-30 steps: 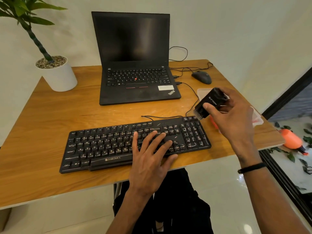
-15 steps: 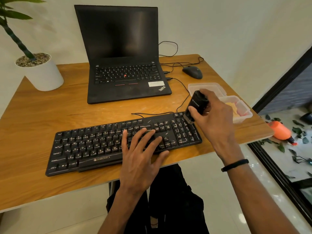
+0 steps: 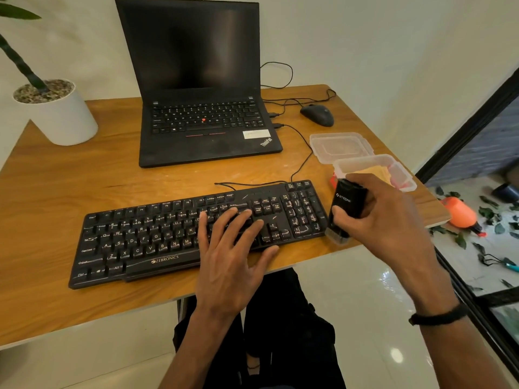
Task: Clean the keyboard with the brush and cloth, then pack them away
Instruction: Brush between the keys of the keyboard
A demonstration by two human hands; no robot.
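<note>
Brush (image 3: 346, 209) is gripped upright in the right hand (image 3: 384, 217), bristles down, just off the right end of the keyboard (image 3: 146, 234), whose length runs along the table's (image 3: 56, 192) near edge, pinned under the flat left hand (image 3: 233, 248).

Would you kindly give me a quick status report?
Left hand flat on keyboard, steadying. Right hand grips brush, bristles down at keyboard's right end. Nothing blocking.

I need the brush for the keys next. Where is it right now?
In the head view, the brush is in the right hand, bristles down, just off the right end of the keyboard, in front of the open plastic container.
</note>
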